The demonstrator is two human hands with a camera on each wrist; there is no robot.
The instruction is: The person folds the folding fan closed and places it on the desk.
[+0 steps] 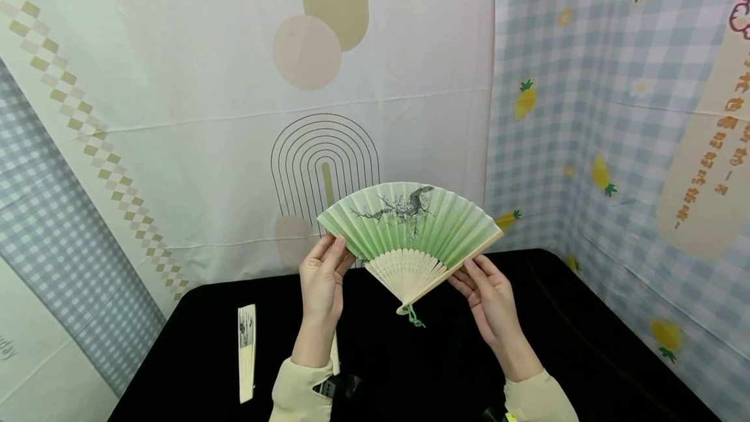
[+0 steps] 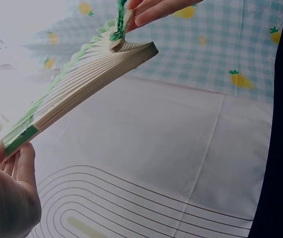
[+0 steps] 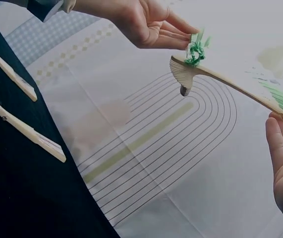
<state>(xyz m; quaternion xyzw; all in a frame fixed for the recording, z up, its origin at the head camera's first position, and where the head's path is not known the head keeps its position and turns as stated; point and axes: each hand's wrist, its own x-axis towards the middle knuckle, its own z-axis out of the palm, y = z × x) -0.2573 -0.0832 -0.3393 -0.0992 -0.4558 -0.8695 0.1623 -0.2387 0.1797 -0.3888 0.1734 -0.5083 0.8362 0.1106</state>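
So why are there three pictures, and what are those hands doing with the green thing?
No machine here: a person wears three cameras. The big picture comes from one on the head, looking down at both hands. The two small pictures come from cameras on each wrist, so they see the same thing from the sides. The green thing is an open paper fan with a painted branch. The left hand holds its left edge and the right hand holds its right edge, above a black table. Two closed fans lie on the table; one shows plainly in the big picture.
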